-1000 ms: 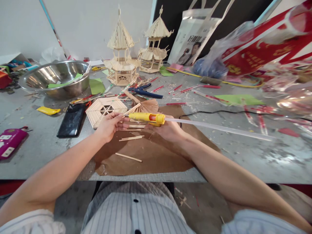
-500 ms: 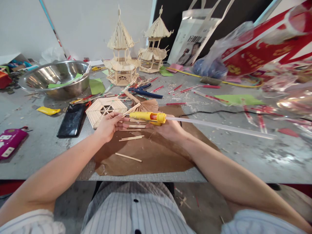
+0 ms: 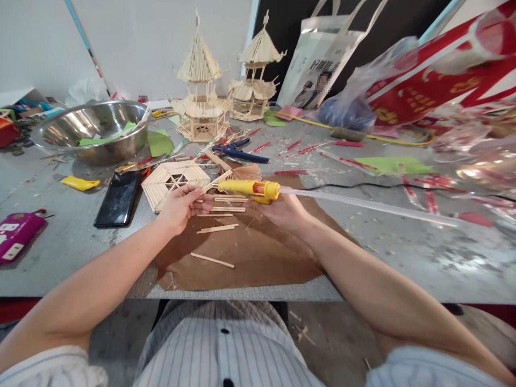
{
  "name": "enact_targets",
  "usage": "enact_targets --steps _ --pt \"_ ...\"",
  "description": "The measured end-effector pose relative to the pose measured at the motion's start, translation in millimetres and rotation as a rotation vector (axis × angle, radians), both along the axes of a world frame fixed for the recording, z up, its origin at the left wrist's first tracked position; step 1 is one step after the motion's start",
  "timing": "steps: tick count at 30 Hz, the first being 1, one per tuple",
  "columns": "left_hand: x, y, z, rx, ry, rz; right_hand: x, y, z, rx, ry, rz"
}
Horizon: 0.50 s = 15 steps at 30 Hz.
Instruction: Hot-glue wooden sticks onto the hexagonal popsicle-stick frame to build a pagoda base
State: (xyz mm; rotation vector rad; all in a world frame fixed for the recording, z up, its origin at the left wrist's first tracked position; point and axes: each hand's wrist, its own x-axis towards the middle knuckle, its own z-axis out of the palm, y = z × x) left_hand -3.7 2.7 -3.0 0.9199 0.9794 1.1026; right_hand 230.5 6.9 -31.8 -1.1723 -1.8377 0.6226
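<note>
At the left, a flat black phone [image 3: 115, 199] is set near a hexagonal panel of pale wooden sticks [image 3: 159, 191], which could be marred if hot glue were dripped on it. By the left hand [image 3: 181, 208], a thin pale wooden stick [image 3: 209, 187] appears to be pinched between thumb and forefinger, the other fingers being loosely curled. The yellow plastic glue gun [image 3: 246, 188] is pointed at that stick, its metal nozzle just beside the fingertips; skin could be burned if either hand slipped. Below, loose pale sticks [image 3: 217, 229] are spread on a brown sheet [image 3: 258, 263] and could be stuck to it by stray drops. The gun is held in the right hand [image 3: 282, 208]; whether its trigger is pressed cannot be told. Farther right, a long translucent glue rod [image 3: 363, 203] juts from its rear; if it or the thin black cable [image 3: 363, 185] were snagged, the aim could be jerked.
</note>
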Motion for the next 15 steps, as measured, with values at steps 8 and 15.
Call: enact_targets --steps 8,15 --pt "0 -1 0.6 0.007 -0.003 0.0 3 1 1.4 0.019 -0.027 -0.016" --pt "0 0 2.2 -0.005 0.006 0.017 1 -2 9.9 0.009 0.022 -0.03"
